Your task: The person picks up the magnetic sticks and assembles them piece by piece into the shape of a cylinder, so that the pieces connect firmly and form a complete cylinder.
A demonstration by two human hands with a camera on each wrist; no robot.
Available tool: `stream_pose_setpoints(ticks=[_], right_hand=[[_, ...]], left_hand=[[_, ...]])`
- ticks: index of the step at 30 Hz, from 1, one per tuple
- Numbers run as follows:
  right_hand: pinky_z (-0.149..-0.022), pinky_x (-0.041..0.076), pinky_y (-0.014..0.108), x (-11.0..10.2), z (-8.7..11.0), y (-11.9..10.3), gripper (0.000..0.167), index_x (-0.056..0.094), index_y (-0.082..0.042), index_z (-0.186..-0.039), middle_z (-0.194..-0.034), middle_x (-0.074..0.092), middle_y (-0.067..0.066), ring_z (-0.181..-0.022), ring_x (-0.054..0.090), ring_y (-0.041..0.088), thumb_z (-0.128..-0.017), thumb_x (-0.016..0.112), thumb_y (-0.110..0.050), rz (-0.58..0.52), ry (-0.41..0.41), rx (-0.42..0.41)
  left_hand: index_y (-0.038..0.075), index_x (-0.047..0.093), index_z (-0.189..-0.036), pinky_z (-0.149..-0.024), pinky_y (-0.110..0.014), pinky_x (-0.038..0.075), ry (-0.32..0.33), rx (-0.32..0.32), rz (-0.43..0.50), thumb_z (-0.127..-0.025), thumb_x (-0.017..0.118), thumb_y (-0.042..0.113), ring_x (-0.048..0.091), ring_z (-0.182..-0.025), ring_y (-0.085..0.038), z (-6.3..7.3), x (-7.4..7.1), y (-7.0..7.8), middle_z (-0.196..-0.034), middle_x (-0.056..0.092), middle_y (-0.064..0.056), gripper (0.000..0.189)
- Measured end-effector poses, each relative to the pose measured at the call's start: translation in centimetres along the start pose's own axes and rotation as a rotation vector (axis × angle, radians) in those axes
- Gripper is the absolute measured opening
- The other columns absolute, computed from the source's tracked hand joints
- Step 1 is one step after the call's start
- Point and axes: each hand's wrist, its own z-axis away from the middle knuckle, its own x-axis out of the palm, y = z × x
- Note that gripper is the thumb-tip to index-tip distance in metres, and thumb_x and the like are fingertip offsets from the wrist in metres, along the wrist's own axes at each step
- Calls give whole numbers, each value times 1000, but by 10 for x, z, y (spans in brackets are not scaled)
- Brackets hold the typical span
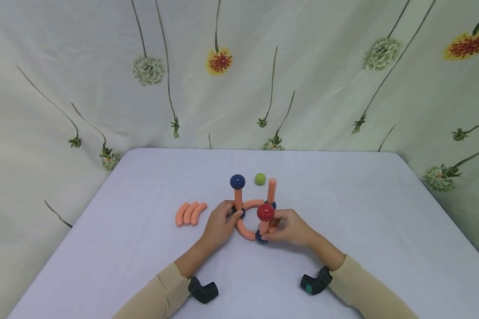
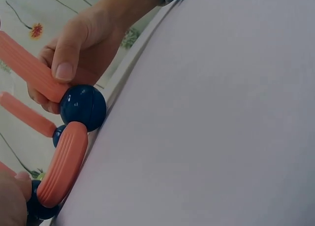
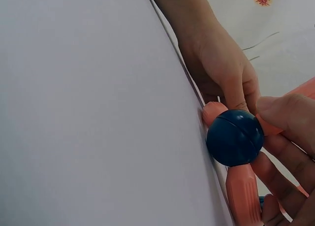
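Observation:
A ring of curved orange sticks [image 1: 245,231] joined by dark blue balls lies on the table. Three straight orange sticks stand up from it. My left hand [image 1: 220,225] has thumb and fingers around the blue ball [image 1: 240,214] at the ring's left corner, whose upright stick [image 1: 238,199] carries another blue ball [image 1: 237,181]. With my right hand [image 1: 290,228] I grip the front upright stick [image 2: 34,71], just above its blue base ball [image 2: 83,108]; a red ball [image 1: 265,212] tops it. The rear upright stick [image 1: 272,190] has a bare top.
Behind the ring sits a green ball [image 1: 260,179]. Three curved orange sticks [image 1: 190,214] lie side by side left of my left hand. Both wrists wear a black device [image 1: 316,281]. A flower-patterned cloth [image 1: 319,88] hangs behind the white-covered table [image 1: 143,186].

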Motion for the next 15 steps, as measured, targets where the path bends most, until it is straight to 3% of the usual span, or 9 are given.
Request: stream_pose_setpoints(ticks=[6,15], right_hand=[[-71,49,31,4,0,-1,29,70,-2,-101,-81,66,5,-79,58,28,-76,83,-8,23,-3,-18],[-65,49,31,8,-1,-1,29,67,2,-100,-79,64,11,-74,57,33,-74,80,4,48,33,-54]], left_hand=[[5,64,-118,-91,-44,50,-76,-34,32,-94,66,14,62,-109,-24,-10,-3,-4,-113,66,-9,26],[5,65,-120,-92,-41,49,-167,-43,74,-96,63,15,61,-110,-22,-27,-5,-5,-114,66,-8,26]])
